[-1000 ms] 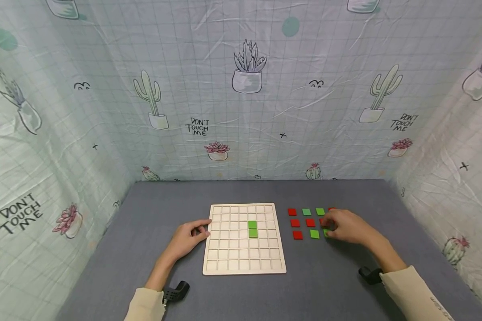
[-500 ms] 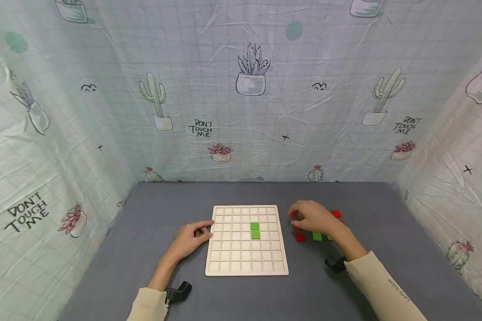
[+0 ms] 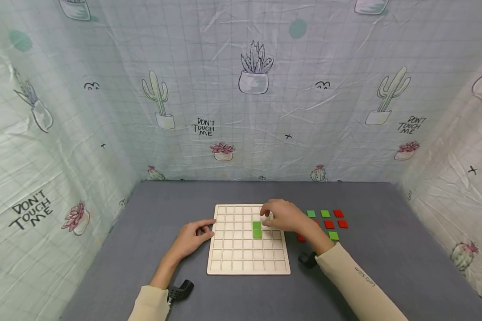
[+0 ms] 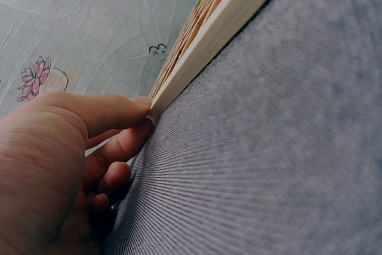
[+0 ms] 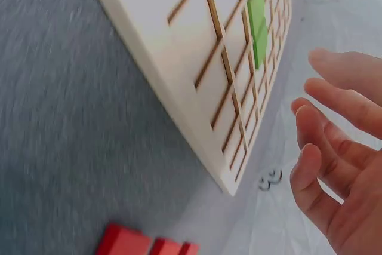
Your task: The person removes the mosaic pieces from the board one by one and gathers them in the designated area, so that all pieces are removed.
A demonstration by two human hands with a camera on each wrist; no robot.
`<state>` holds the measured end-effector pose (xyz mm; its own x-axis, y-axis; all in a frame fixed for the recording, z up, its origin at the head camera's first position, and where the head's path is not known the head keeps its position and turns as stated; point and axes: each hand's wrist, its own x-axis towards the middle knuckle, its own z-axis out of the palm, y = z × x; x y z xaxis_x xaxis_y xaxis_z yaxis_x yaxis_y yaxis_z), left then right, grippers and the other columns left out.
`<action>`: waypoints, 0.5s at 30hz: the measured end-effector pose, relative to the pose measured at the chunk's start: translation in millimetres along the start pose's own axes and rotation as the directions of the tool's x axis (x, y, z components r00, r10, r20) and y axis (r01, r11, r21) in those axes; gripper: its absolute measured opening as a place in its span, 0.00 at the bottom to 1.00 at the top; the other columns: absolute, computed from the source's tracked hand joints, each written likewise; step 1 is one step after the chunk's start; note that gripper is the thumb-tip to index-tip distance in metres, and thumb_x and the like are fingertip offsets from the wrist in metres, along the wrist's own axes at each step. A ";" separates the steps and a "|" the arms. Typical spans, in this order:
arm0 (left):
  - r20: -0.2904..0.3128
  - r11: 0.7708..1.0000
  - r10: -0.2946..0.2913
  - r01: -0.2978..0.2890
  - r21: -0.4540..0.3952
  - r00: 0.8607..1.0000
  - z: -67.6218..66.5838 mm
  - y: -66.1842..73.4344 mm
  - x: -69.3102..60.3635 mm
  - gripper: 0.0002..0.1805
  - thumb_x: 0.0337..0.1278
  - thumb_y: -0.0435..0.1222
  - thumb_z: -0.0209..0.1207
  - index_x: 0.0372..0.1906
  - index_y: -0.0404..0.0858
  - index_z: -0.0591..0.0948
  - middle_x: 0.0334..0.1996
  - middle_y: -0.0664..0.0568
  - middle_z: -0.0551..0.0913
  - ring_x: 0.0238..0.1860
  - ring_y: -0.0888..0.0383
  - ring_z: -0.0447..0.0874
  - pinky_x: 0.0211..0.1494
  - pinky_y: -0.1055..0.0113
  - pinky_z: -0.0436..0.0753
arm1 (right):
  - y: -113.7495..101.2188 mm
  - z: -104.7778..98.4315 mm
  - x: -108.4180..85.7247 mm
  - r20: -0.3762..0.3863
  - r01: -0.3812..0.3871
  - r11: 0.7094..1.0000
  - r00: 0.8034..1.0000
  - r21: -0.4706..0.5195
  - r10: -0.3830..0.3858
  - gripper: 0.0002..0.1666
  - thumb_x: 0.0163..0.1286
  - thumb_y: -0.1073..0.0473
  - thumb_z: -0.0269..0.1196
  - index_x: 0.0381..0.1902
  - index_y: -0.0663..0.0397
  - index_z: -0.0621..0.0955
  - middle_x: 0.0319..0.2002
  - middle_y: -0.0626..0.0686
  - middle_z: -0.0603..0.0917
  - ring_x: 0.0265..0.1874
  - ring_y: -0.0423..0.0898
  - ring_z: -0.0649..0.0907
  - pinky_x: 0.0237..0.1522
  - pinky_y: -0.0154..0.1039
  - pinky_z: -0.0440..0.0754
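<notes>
A pale wooden grid board [image 3: 229, 249] lies on the table, two green square tiles [image 3: 257, 233] set in neighbouring cells right of its middle. At the board's left edge is my left hand [image 3: 189, 238]; in the left wrist view its thumb and forefinger grip the rim. My right hand [image 3: 283, 216] hovers over the board's upper right, its fingertips just right of the green pair. Thumb and forefinger stand apart there, and the right wrist view shows loosely bent fingers [image 5: 334, 103] with no tile visible among them.
Right of the board lie loose red tiles [image 3: 329, 224] and green tiles [image 3: 325, 213] in rows, partly hidden by my right arm. One tile [image 3: 311, 213] is a bluer green. Behind the grey table [image 3: 176, 200] hangs a printed cloth [image 3: 184, 89].
My right hand has travelled left from the loose tiles to above the board's upper right. My left hand stays at the left edge. The head view has shifted slightly.
</notes>
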<state>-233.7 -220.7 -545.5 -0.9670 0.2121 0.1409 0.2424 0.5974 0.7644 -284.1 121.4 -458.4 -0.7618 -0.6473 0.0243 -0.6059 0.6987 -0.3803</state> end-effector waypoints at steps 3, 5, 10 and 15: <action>-0.002 1.000 0.004 -0.004 -0.001 1.000 -0.7 0.0 0.4 0.21 0.65 0.40 0.68 0.62 0.44 0.85 0.34 0.58 0.86 0.23 0.66 0.72 0.32 0.70 0.73 | -5.3 4.4 5.5 0.029 -0.001 1.000 1.000 0.004 0.001 0.13 0.68 0.56 0.71 0.49 0.51 0.88 0.43 0.51 0.86 0.36 0.45 0.83 0.35 0.40 0.79; -0.001 1.000 0.013 -0.013 -0.001 1.000 -0.9 -0.4 0.7 0.21 0.65 0.40 0.68 0.62 0.44 0.85 0.33 0.58 0.86 0.23 0.66 0.72 0.32 0.70 0.73 | -7.2 7.6 8.5 0.044 -0.008 1.000 0.999 -0.001 0.008 0.13 0.68 0.56 0.71 0.49 0.50 0.88 0.43 0.50 0.86 0.37 0.44 0.83 0.36 0.41 0.80; -0.003 1.000 0.015 -0.015 -0.012 1.000 -0.6 -1.2 0.6 0.21 0.66 0.40 0.68 0.62 0.43 0.85 0.33 0.58 0.86 0.23 0.66 0.72 0.31 0.70 0.72 | -7.0 16.3 14.0 0.052 -0.004 1.000 0.999 -0.019 0.005 0.12 0.67 0.55 0.71 0.48 0.48 0.89 0.43 0.48 0.86 0.40 0.44 0.83 0.40 0.43 0.81; -0.002 1.000 0.013 -0.013 -0.013 1.000 0.4 -1.2 0.8 0.20 0.66 0.40 0.68 0.61 0.44 0.86 0.33 0.58 0.86 0.23 0.66 0.72 0.31 0.70 0.72 | -4.9 25.2 17.7 0.043 0.021 0.998 0.999 -0.053 -0.019 0.10 0.66 0.59 0.71 0.46 0.47 0.90 0.42 0.48 0.86 0.39 0.42 0.83 0.40 0.42 0.82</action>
<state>-234.7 -220.9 -546.6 -0.9640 0.2184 0.1515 0.2535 0.5845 0.7708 -288.8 98.9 -479.4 -0.7397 -0.6729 -0.0080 -0.6333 0.7000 -0.3300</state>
